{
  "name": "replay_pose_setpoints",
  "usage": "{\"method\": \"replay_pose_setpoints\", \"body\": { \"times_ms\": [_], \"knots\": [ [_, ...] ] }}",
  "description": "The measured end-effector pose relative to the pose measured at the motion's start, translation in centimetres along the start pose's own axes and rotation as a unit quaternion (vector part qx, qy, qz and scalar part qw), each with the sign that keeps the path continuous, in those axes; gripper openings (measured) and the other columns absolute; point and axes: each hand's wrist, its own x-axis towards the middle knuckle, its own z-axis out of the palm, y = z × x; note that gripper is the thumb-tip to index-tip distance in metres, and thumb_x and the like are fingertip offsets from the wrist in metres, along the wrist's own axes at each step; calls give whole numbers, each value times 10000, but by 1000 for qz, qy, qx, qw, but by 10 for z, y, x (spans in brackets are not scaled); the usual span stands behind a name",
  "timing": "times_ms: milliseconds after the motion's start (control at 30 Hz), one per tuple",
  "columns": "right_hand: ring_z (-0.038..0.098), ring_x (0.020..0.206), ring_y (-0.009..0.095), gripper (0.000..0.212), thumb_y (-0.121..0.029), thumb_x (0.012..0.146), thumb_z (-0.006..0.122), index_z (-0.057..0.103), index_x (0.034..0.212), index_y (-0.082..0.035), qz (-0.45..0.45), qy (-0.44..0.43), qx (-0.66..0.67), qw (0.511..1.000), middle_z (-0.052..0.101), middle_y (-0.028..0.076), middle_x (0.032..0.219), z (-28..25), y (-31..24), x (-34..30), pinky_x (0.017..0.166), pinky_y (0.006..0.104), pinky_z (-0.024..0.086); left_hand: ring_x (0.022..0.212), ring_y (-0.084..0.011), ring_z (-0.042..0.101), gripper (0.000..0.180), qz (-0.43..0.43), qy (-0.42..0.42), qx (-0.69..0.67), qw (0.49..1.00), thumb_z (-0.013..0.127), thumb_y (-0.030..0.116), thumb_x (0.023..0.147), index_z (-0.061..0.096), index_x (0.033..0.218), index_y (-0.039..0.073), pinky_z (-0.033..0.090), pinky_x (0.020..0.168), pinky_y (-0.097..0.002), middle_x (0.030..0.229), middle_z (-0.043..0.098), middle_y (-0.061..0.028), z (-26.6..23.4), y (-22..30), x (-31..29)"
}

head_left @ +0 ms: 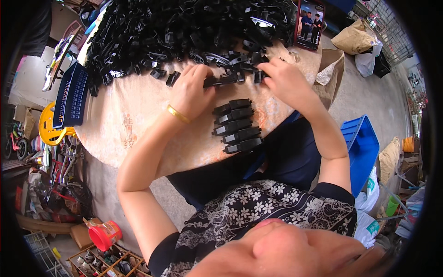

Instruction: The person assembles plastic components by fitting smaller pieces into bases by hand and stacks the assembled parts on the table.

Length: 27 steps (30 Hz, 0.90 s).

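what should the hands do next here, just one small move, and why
Probably ease the right hand leftward, bringing its small black plastic piece to the longer black piece in the left hand: the two lie nearly end to end with a slight gap between.

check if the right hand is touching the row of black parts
Apart: the head view shows tablecloth between the right hand and the row of black parts.

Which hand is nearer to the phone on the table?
Right. The right hand is on the near side of the phone, slightly to its left; the left hand is farther off, well to the phone's left and also nearer the body.
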Motion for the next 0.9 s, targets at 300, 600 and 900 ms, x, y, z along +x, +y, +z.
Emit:
{"method": "replay_pose_setpoints", "body": {
  "times_ms": [300, 600, 900],
  "knots": [
    [611, 928, 331, 314, -118, 784, 690, 604, 1071, -23, -50, 45, 104, 992, 553, 147, 1040, 15, 0, 26, 796, 405, 511, 931, -338, 549, 260, -21, 78, 108, 991, 697, 13, 701, 562, 923, 34, 453, 827, -403, 970, 598, -124, -6, -5, 0],
    [605, 880, 328, 293, -153, 761, 720, 640, 1017, -37, -11, 44, 29, 999, 637, 125, 890, 0, 6, 5, 770, 377, 494, 847, -232, 571, 362, -100, -85, -82, 988, 756, 71, 699, 556, 998, 28, 468, 750, -327, 925, 593, -105, -10, 12, -12],
    [617, 828, 324, 268, -185, 806, 690, 640, 1027, -41, -129, 39, 224, 965, 648, 141, 893, 8, -30, 3, 720, 394, 492, 864, -249, 594, 338, -118, -186, -170, 961, 740, 90, 699, 618, 1005, 17, 484, 758, -337, 884, 605, -121, -22, 11, -5]
  ]
}}
